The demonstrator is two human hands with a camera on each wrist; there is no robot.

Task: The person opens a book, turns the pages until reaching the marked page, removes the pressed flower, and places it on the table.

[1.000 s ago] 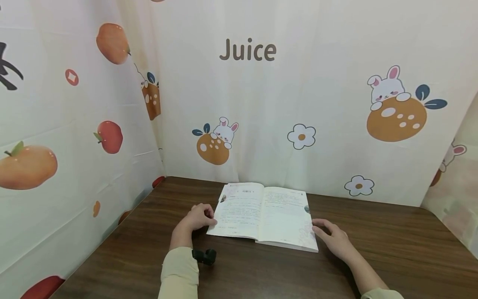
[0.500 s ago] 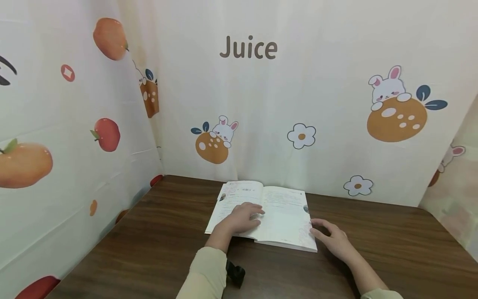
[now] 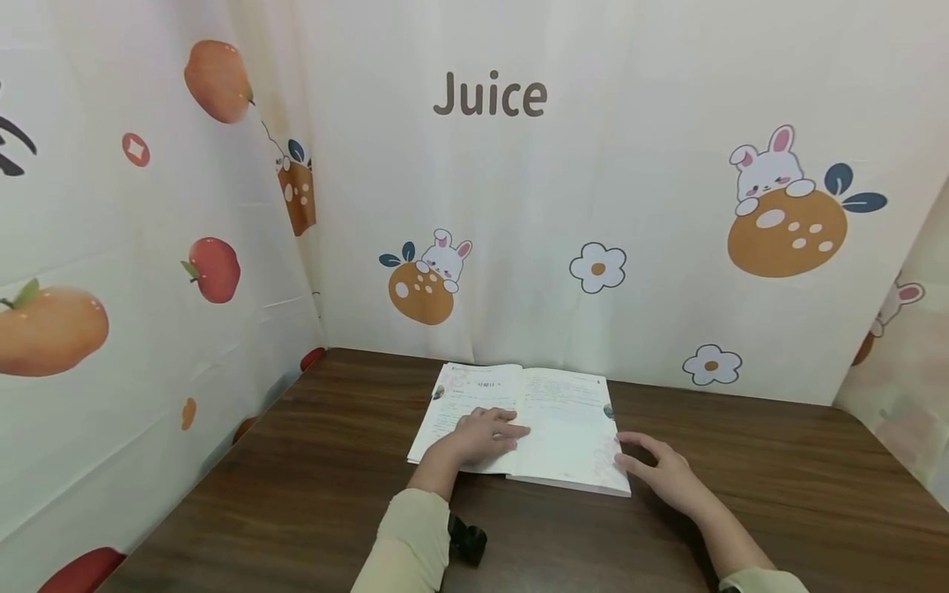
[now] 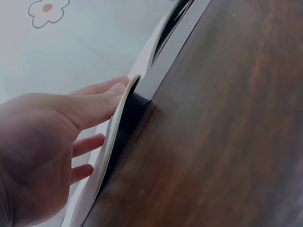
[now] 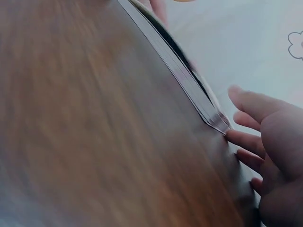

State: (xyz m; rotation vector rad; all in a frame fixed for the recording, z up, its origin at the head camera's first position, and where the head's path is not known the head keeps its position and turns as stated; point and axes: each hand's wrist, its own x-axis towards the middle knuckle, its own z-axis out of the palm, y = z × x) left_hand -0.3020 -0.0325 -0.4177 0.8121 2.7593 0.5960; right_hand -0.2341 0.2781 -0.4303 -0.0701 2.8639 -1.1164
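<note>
An open book with printed white pages lies on the dark wooden table. My left hand rests on its left page near the spine, fingers spread and pointing right. In the left wrist view the fingers of that left hand lie across the page, and the page edges bow up off the table beneath. My right hand is at the book's right edge, its fingers loosely bent and the fingertips right at the side. The right wrist view shows the right hand beside the corner of the page block.
The brown table spreads out around the book. Behind it hangs a pale curtain printed with fruit, rabbits and flowers, and another patterned curtain borders the left side. A small black device is strapped at my left wrist.
My left hand has moved from the book's left edge rightward onto the left page, then settled flatter near the spine. My right hand has stayed at the right edge.
</note>
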